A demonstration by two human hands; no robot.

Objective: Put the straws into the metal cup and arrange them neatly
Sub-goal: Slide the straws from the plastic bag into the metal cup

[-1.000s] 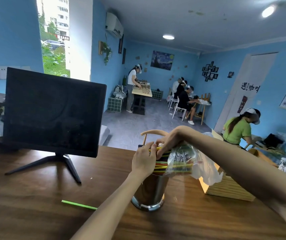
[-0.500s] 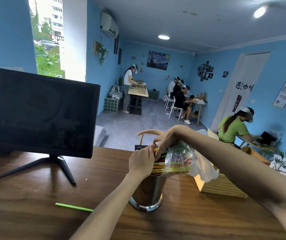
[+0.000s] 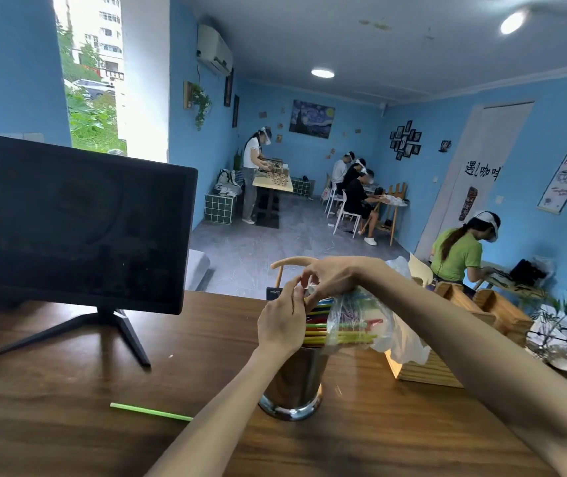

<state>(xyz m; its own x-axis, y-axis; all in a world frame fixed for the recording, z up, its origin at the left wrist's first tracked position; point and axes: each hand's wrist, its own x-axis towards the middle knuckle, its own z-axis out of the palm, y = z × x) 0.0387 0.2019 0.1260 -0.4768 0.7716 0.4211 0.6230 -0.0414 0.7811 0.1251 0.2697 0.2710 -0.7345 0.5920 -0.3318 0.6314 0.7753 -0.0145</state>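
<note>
The left hand (image 3: 283, 323) sits curled against the near ends of the straws (image 3: 319, 327), just above the cup (image 3: 292, 383), fingers bent around or against the bundle; it looks placed there to steady the ends, though whether it truly grips them or only braces them cannot be told. The right hand (image 3: 330, 280) comes in from above and beyond the left, its fingertips (image 3: 304, 282) drawn together in a narrow pinch just above the left hand's fingertips, apparently on the mouth of the bag (image 3: 361, 318) or on a straw end there; the exact thing pinched is too small to make out. The straws lie almost level, pointing away to the right of both hands, their far parts inside the clear bag, their near ends bare by the left palm. That layout suggests the bag is being worked off so the straws can be tipped into the cup directly beneath the left hand; as a judgement, none stands upright in the cup yet and its inside is hidden behind the left wrist. One green straw (image 3: 151, 412) lies flat on the table (image 3: 68, 390), well to the left of the left forearm, apart from the rest, and will need collecting. A wooden box (image 3: 426, 370) stands under the right forearm, just beyond the bag's loose end, and a monitor (image 3: 89, 225) stands far left of both hands.
</note>
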